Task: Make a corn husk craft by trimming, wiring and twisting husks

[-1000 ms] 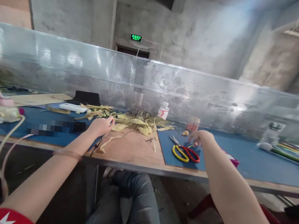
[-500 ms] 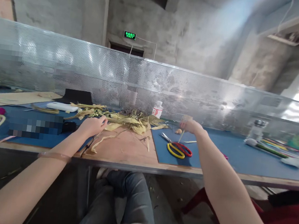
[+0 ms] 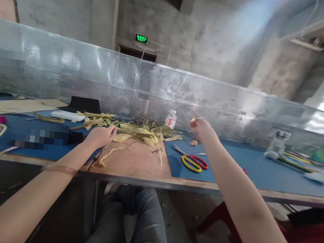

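My left hand (image 3: 101, 135) is closed in a pinch beside a heap of dried, yellowish leaf strips (image 3: 148, 136); what its fingers hold, if anything, is hidden. My right hand (image 3: 204, 130) is raised over the blue mat, fingers pinched on a small pale piece (image 3: 192, 119) too small to name. Just under that hand sit small tan lumps (image 3: 194, 143). Scissors with one yellow and one red handle (image 3: 194, 163) lie slightly spread on the mat, nearer to me.
A white bottle with a red label (image 3: 171, 119) stands behind the leaves. A perforated metal screen (image 3: 155, 81) borders the table's back. To the right are a clear bottle (image 3: 279, 143) and a green stem (image 3: 294, 164). A white box (image 3: 67, 116) lies left. Cables hang at the front left.
My right hand has risen and shifted slightly left, away from the mat. The pale piece now shows at its fingertips. My left hand and the scissors have barely moved.
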